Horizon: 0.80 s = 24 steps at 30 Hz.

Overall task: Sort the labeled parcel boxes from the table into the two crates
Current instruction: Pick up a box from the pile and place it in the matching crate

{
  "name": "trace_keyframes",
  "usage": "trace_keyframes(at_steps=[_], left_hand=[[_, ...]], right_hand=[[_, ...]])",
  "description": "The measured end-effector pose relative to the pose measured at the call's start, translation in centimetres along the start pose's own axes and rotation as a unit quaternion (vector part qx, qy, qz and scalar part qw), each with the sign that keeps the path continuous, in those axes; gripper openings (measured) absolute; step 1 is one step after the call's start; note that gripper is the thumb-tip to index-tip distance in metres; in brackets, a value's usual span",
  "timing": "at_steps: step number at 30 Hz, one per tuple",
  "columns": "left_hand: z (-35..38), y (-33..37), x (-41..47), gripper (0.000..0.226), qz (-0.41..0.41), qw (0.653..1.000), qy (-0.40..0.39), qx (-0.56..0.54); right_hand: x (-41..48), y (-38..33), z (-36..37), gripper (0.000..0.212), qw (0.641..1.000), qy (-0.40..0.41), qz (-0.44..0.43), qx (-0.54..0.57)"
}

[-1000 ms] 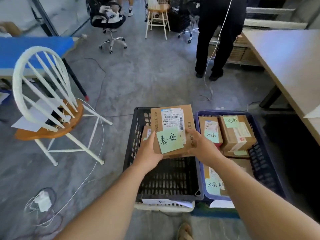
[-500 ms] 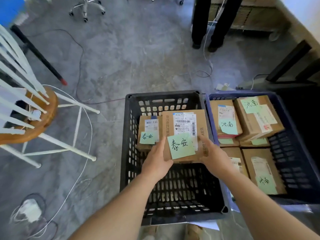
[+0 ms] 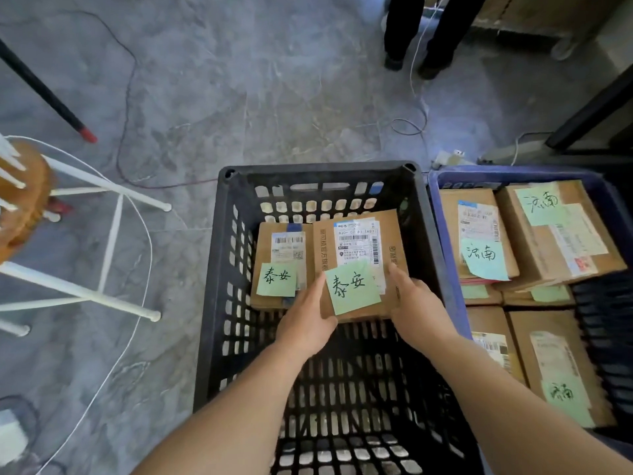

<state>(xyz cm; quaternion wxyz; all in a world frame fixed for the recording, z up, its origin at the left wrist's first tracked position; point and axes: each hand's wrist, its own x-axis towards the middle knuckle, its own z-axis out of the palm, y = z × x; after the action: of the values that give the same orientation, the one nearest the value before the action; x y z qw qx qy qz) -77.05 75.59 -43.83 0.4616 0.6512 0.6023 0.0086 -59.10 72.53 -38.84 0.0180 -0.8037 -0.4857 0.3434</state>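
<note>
Left of your hands: first box (image 3: 274, 255), tagged 泰安, lies in the black crate (image 3: 219, 269). Your left hand (image 3: 305, 323) and right hand (image 3: 416, 303) both grip the held box (image 3: 359, 241) by its near corners, same tag, low in that crate beside the first. Right of your hands: blue crate (image 3: 513, 174), several 济南 boxes (image 3: 476, 234) sorted. Held box not yet released. Desk out of view, remaining count can't tell
</note>
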Motion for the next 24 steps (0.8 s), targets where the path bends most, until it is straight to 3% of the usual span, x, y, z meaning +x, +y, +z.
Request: trace_keyframes(at_steps=[5,9,12,15,17,19,21,24], left_hand=[[0.8,-1.4,3.2,0.083,-0.007,0.999,0.019,0.038],[1.1,-1.8,5.3,0.073,0.001,0.994,0.051,0.096],[1.6,-1.6,6.2,0.067,-0.009,0.987,0.085,0.138],[2.3,-1.8,6.5,0.058,-0.019,0.980,0.096,0.172],[2.7,-1.9,6.4,0.046,-0.007,0.975,0.086,0.206],[3.2,-2.1,6.1,0.038,0.005,0.971,0.064,0.231],[3.4,-2.3,5.7,0.042,0.000,0.970,0.046,0.240],[2.9,-2.8,5.0,0.056,-0.012,0.974,0.024,0.225]], right_hand=[[3.4,0.3,2.1,0.064,0.999,-0.024,0.012,0.031],[6.2,1.5,4.5,0.041,0.999,0.013,-0.002,-0.033],[7.6,1.2,6.4,0.060,1.000,0.017,-0.019,-0.012],[7.7,1.1,8.2,0.054,0.999,0.013,-0.032,-0.039],[7.9,1.2,9.5,0.056,0.999,-0.003,0.032,-0.003],[8.1,1.3,9.9,0.057,0.996,-0.002,0.073,-0.043],[8.2,1.2,9.9,0.066,0.990,-0.012,0.070,-0.123],[7.8,0.7,8.8,0.075,0.989,-0.035,0.079,-0.120]])
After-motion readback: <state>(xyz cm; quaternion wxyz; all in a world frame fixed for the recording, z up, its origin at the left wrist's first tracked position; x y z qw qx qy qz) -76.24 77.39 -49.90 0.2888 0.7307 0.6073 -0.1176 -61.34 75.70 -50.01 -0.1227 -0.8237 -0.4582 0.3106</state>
